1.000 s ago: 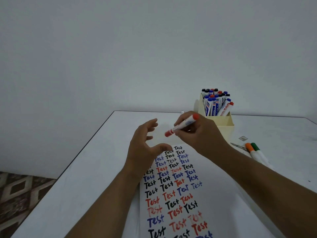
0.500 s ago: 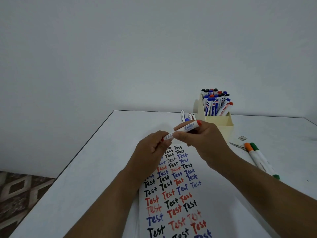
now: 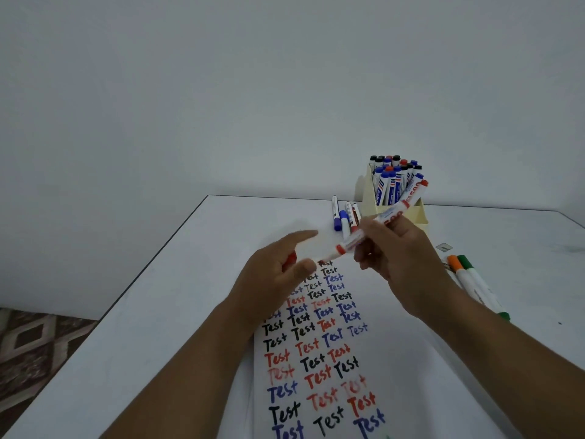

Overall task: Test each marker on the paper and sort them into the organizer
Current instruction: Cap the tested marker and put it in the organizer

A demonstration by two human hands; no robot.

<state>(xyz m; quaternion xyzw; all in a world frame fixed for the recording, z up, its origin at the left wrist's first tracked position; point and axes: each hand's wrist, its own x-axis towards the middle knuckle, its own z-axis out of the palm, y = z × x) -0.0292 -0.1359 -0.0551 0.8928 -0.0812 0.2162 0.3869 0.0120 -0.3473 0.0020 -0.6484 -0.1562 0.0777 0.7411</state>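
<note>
The right hand (image 3: 408, 264) pinches a red marker (image 3: 367, 232) by the middle of its white body, fingers curled round it. The marker is held above the paper (image 3: 395, 359) and slants down to the left, with its uncapped tip just beside the left hand (image 3: 272, 280). That hand holds a small red cap (image 3: 289, 259) in its curled fingers, while the forefinger and the thumb are stretched out toward the tip. The picture is blurred here, so it is not clear if the thumb touches the tip.

Under both hands the paper lies on the white table (image 3: 158, 312), filled with rows of the word "Test" in black, red and blue. Behind the right hand stands the cream organizer (image 3: 411, 215), full of upright markers. A few loose markers (image 3: 343, 215) lie just left of the organizer. To the right of the right hand lie an orange marker (image 3: 459, 270) and a green marker (image 3: 478, 280), side by side.
</note>
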